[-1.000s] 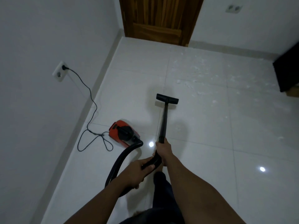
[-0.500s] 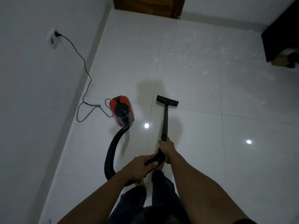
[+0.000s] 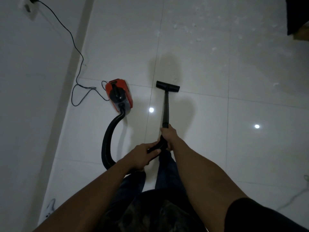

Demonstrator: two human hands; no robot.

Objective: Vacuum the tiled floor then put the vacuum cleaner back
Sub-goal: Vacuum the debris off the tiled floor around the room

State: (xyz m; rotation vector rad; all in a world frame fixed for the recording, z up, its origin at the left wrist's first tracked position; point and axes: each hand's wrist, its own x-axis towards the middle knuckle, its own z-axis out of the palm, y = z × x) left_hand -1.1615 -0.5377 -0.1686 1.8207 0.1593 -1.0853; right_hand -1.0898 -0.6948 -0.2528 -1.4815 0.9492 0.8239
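Observation:
A red and black vacuum cleaner (image 3: pixel 119 95) stands on the white tiled floor (image 3: pixel 209 128) near the left wall. Its black hose (image 3: pixel 108 139) curves down and round to the handle at my hands. My right hand (image 3: pixel 168 134) grips the black wand (image 3: pixel 165 109) at its lower end. My left hand (image 3: pixel 143 156) grips the hose end just behind it. The flat black floor nozzle (image 3: pixel 167 86) rests on the tiles ahead of me. White crumbs (image 3: pixel 199 39) lie scattered on the tiles further ahead and to the right.
The power cord (image 3: pixel 78 64) runs from a wall socket (image 3: pixel 29 7) at the top left and loops on the floor beside the vacuum. A dark piece of furniture (image 3: pixel 297 15) stands at the top right. A thin white cable (image 3: pixel 297 195) lies at the right edge.
The view has tilted down and moved back, so the door is out of sight. The nozzle has drawn back from the crumbs toward me. The vacuum body has turned and sits further up.

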